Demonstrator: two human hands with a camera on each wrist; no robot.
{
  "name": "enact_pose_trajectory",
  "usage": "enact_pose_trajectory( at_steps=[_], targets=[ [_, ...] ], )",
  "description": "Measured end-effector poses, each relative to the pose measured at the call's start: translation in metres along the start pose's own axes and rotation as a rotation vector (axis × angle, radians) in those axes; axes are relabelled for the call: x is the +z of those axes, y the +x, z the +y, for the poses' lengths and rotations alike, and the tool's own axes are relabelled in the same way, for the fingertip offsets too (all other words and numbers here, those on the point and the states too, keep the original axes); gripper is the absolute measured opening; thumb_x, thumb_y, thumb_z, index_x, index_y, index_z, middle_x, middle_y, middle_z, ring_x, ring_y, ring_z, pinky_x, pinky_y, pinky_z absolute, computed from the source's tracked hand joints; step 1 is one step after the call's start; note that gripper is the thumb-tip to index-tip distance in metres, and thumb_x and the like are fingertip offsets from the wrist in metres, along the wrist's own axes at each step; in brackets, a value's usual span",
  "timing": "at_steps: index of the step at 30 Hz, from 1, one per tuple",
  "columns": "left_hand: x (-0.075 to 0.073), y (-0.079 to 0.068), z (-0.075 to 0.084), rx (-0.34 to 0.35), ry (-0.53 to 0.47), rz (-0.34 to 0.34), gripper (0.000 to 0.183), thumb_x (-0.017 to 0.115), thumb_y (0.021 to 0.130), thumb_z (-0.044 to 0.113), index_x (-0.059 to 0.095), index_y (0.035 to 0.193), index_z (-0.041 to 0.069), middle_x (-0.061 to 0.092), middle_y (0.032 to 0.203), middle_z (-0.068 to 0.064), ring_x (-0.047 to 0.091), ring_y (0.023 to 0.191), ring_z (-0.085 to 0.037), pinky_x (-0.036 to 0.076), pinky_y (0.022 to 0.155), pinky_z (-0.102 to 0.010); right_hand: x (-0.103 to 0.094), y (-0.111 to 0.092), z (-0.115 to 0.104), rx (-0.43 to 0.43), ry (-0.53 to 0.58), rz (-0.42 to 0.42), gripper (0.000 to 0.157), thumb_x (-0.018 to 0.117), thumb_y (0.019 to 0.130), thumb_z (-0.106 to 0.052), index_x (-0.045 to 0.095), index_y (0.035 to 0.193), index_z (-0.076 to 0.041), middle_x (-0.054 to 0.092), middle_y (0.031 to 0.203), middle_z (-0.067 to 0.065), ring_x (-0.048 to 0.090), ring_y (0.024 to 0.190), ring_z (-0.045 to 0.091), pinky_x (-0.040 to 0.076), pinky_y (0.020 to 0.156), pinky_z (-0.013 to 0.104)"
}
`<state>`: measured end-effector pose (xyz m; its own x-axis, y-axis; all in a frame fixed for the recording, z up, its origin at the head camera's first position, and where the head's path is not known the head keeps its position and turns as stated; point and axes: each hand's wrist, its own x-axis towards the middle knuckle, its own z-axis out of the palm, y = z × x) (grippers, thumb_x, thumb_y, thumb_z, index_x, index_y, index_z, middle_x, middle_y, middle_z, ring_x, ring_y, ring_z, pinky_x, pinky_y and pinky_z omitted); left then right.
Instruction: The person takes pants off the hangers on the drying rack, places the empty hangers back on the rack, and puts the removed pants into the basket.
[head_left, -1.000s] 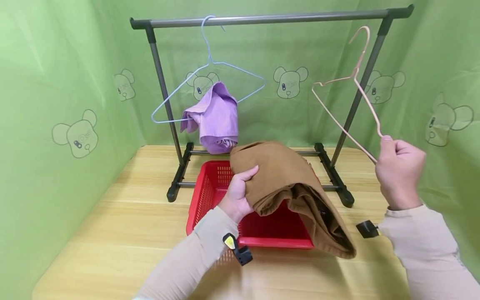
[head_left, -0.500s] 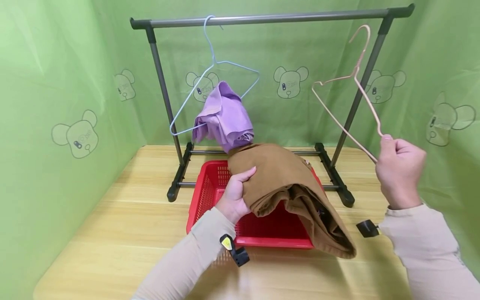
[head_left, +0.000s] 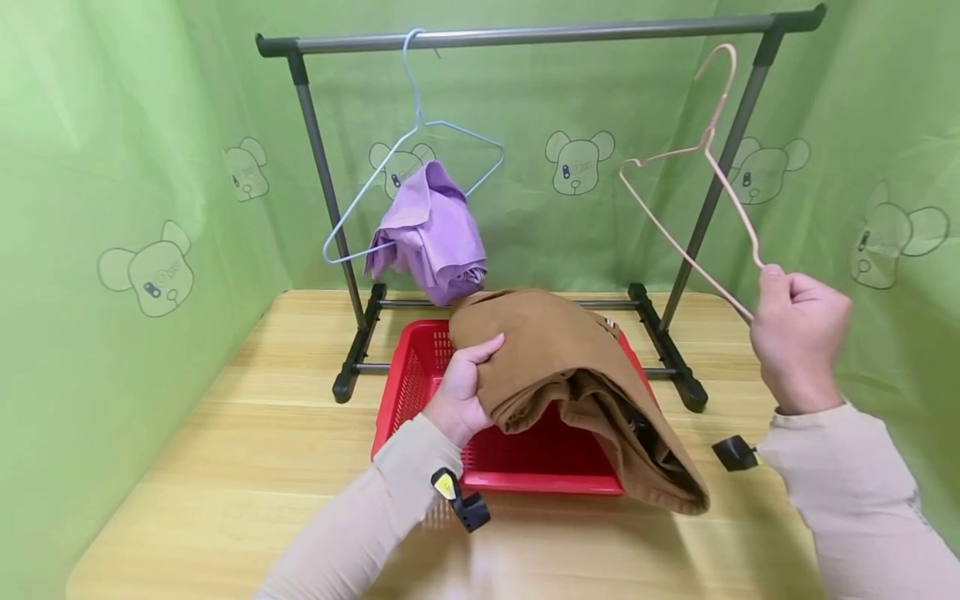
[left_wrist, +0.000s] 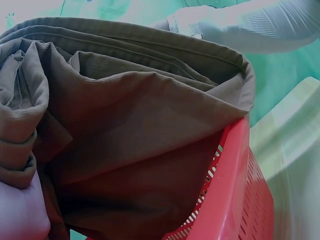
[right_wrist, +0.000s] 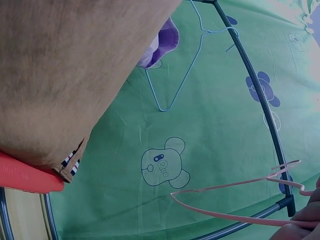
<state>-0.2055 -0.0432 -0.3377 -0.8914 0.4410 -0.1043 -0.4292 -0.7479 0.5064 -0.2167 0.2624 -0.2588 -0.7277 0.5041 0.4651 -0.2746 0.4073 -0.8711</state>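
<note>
My left hand (head_left: 463, 390) grips the left side of a folded brown garment (head_left: 551, 337), thumb on top. The garment drapes over the red basket (head_left: 393, 408), its lower right end hanging past the front rim. In the left wrist view, its stitched edges and layered folds (left_wrist: 135, 95) show above the basket rim. My right hand (head_left: 798, 333) holds one lower corner of a pink wire hanger (head_left: 731, 183), raised at the right with its hook upward and nothing on it. A striped trim on the brown garment (right_wrist: 70, 162) shows in the right wrist view.
A grey metal rack (head_left: 540, 36) stands behind the basket on the wooden table (head_left: 247, 467). From its bar hangs a blue hanger (head_left: 417, 100) with a purple folded cloth (head_left: 435, 233) over its lower bar. Green curtains (head_left: 480, 92) with bear drawings surround the table on three sides.
The blue hanger with the purple cloth has swung and turned on the bar. My left hand has shifted slightly left with the brown garment. The right hand and pink hanger stay nearly still.
</note>
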Motion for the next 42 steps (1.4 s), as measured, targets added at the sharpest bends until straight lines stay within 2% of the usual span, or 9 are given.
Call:
enact_pose_trajectory(
  at_steps=[8, 16, 24, 29, 34, 42],
  targets=[
    [-0.001, -0.001, 0.003, -0.022, 0.014, 0.012, 0.025, 0.041, 0.101, 0.022, 0.061, 0.091, 0.011, 0.068, 0.082, -0.001, 0.067, 0.074, -0.012, 0.055, 0.07, -0.027, 0.0, -0.001, -0.005, 0.009, 0.033, -0.001, 0.053, 0.055, 0.098, -0.018, 0.047, 0.048, -0.004, 0.04, 0.04, -0.005, 0.031, 0.035, 0.006, 0.022, 0.031, 0.02],
    [-0.005, -0.003, 0.008, -0.048, 0.001, 0.043, 0.027, 0.048, 0.1, 0.03, 0.064, 0.089, 0.012, 0.069, 0.081, 0.0, 0.068, 0.072, -0.012, 0.056, 0.068, -0.028, 0.0, -0.003, -0.009, 0.006, 0.03, -0.008, 0.053, 0.054, 0.099, -0.018, 0.047, 0.049, -0.004, 0.04, 0.04, -0.005, 0.03, 0.033, 0.006, 0.022, 0.03, 0.02],
    [-0.008, -0.006, 0.013, -0.045, 0.027, 0.067, 0.032, 0.048, 0.101, 0.038, 0.064, 0.089, 0.013, 0.069, 0.08, 0.0, 0.068, 0.071, -0.013, 0.056, 0.067, -0.027, 0.002, -0.004, -0.011, 0.0, 0.037, -0.006, 0.053, 0.054, 0.098, -0.017, 0.046, 0.048, -0.004, 0.04, 0.039, -0.005, 0.03, 0.032, 0.005, 0.021, 0.029, 0.02],
    [-0.01, -0.006, 0.014, -0.023, 0.062, 0.092, 0.03, 0.049, 0.1, 0.038, 0.064, 0.089, 0.014, 0.069, 0.08, 0.001, 0.068, 0.071, -0.011, 0.055, 0.067, -0.026, 0.003, -0.004, -0.01, -0.007, 0.033, -0.002, 0.053, 0.054, 0.098, -0.017, 0.046, 0.047, -0.004, 0.039, 0.039, -0.005, 0.029, 0.032, 0.005, 0.02, 0.03, 0.02],
    [-0.012, -0.006, 0.014, -0.038, 0.083, 0.118, 0.028, 0.05, 0.099, 0.036, 0.064, 0.089, 0.014, 0.069, 0.08, 0.001, 0.068, 0.071, -0.011, 0.055, 0.066, -0.026, 0.002, -0.003, -0.009, -0.011, 0.034, 0.005, 0.053, 0.055, 0.098, -0.017, 0.046, 0.047, -0.004, 0.04, 0.038, -0.006, 0.029, 0.032, 0.005, 0.021, 0.03, 0.02],
    [-0.012, -0.006, 0.019, -0.083, 0.086, 0.091, 0.022, 0.05, 0.099, 0.024, 0.065, 0.088, 0.011, 0.069, 0.079, -0.001, 0.068, 0.07, -0.013, 0.056, 0.067, -0.027, 0.0, -0.003, -0.007, -0.01, 0.027, 0.0, 0.054, 0.055, 0.098, -0.018, 0.046, 0.047, -0.003, 0.04, 0.039, -0.005, 0.031, 0.034, 0.005, 0.022, 0.031, 0.02]
  ],
)
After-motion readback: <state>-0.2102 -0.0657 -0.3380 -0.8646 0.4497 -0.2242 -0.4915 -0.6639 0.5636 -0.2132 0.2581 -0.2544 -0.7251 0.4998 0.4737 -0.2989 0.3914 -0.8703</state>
